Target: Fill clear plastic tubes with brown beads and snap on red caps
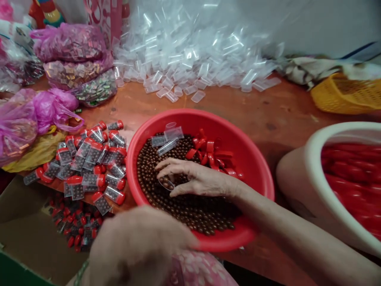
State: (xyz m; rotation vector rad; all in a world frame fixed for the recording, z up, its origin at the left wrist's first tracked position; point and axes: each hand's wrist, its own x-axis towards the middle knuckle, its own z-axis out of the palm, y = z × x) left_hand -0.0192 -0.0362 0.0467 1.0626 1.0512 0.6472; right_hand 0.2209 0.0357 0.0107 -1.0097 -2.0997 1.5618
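A red basin (135, 186) holds a mass of round dark brown balls (184, 216), several clear plastic containers (171, 140) and red caps (210, 153). My right hand (196, 178) reaches in from the right, thumb and fingers closed around a clear container (166, 183) whose open end faces left and shows brown balls inside. Close to the camera, over the basin's front edge, my left hand (139, 242) is smeared by motion. Its fingers cannot be made out, nor whether anything is in them.
Filled, red-capped containers (89, 159) lie piled left of the basin; more sit in a cardboard box (29, 226) below. Clear empties (190, 71) are heaped behind. A white bucket (312, 159) of red pieces and a yellow basket (342, 95) stand right. Pink bags (71, 43) fill the left.
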